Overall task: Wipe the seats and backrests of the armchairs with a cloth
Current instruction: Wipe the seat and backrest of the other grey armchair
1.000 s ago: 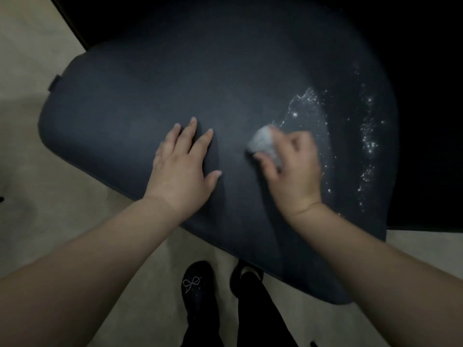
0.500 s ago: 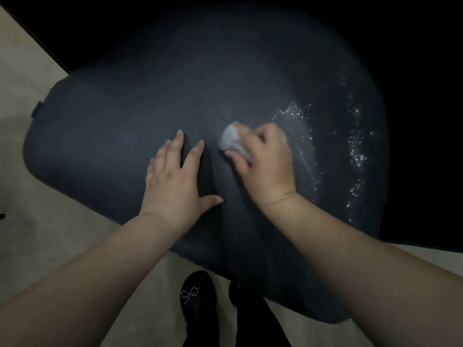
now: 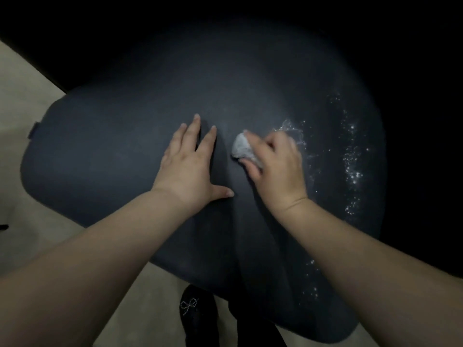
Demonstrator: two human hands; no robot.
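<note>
Where both hands meet: the dark armchair seat.
Left hand: flat, fingers spread, pressing the seat.
Right hand: gripping a balled pale cloth against the seat, just beside the left.
Beyond the right hand: glinting specks, possibly water droplets.

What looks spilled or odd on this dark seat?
Glistening droplets lie scattered over the right side of the dark seat, to the right of the right hand, which grips a cloth. The left hand rests flat on a part showing no droplets.

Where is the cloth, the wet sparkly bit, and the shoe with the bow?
cloth (image 3: 241, 146), head view, its bunched middle.
wet sparkly bit (image 3: 352, 156), head view, glistening droplets.
shoe (image 3: 198, 319), head view, its top.
</note>
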